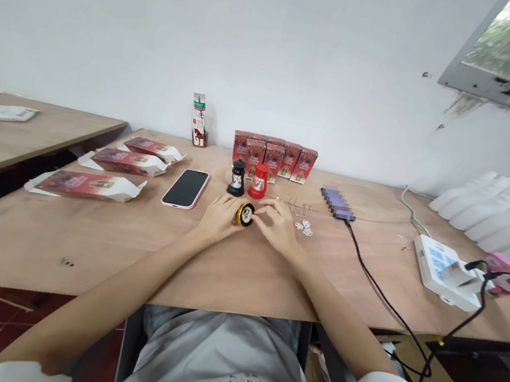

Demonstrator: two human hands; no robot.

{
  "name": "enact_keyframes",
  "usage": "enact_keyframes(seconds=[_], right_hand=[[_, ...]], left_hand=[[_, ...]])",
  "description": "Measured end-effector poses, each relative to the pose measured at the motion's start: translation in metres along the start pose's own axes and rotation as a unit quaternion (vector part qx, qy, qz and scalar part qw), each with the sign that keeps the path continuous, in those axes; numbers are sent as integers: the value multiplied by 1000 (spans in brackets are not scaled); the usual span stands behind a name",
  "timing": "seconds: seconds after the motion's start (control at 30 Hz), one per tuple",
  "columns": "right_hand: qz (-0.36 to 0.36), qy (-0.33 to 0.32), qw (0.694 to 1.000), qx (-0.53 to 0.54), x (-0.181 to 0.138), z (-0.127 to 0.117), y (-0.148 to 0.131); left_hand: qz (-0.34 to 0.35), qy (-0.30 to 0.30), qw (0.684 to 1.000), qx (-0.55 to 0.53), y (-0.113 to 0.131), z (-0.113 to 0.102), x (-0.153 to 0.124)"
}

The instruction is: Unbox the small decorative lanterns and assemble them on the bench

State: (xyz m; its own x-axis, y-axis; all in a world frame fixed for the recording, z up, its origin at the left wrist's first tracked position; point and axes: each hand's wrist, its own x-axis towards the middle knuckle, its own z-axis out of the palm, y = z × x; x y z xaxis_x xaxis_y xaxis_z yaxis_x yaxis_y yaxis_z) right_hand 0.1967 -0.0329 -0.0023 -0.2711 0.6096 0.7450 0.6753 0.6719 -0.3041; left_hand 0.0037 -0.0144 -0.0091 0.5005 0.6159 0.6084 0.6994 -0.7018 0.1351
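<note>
One small gold-and-black cylindrical piece point(245, 214), probably a lantern like its neighbours, between my two hands, low over the light-brown wooden worktop point(240, 285); can't tell if it touches. Sits just in front of the black plastic mini lantern point(237, 179) and the red plastic mini lantern point(259, 182), both upright.

Left hand point(220, 219): fingers and thumb closed round the gold side. Right hand point(278, 226): thumb and fingertips bent in at the black rim; can't tell if they pinch some tiny part.

Progress, my read: black and red look complete from outside, gold one looks mid-job, end face exposed. Small flat white pieces point(305, 227) and thin metal bits point(299, 209) lie loose near the right hand, so work likely remains. Three red-printed cardboard boxes with open white flaps point(87, 185) lie at left; contents hidden.

Orientation: black-ringed end with pale centre faces me, turned slightly right; gold body runs back leftward into the left hand. Long axis tipped well over, unlike the two standing lanterns.
</note>
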Motion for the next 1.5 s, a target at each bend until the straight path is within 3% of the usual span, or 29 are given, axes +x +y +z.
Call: enact_keyframes(seconds=[0.37,0.9,1.17,1.33,1.5], right_hand=[[-78,62,995,-5,-10,21,-5],[-96,95,989,-56,-10,26,-8],[-50,54,997,38,-7,22,-7],[-9,63,993,98,-6,22,-10],[126,115,963,208,-3,25,-11]], left_hand=[[-4,1,999,36,6,2,-2],[-4,16,997,76,9,5,-2],[-23,14,998,63,10,3,-1],[-39,14,998,52,10,2,1],[-77,22,997,22,10,0,4]])
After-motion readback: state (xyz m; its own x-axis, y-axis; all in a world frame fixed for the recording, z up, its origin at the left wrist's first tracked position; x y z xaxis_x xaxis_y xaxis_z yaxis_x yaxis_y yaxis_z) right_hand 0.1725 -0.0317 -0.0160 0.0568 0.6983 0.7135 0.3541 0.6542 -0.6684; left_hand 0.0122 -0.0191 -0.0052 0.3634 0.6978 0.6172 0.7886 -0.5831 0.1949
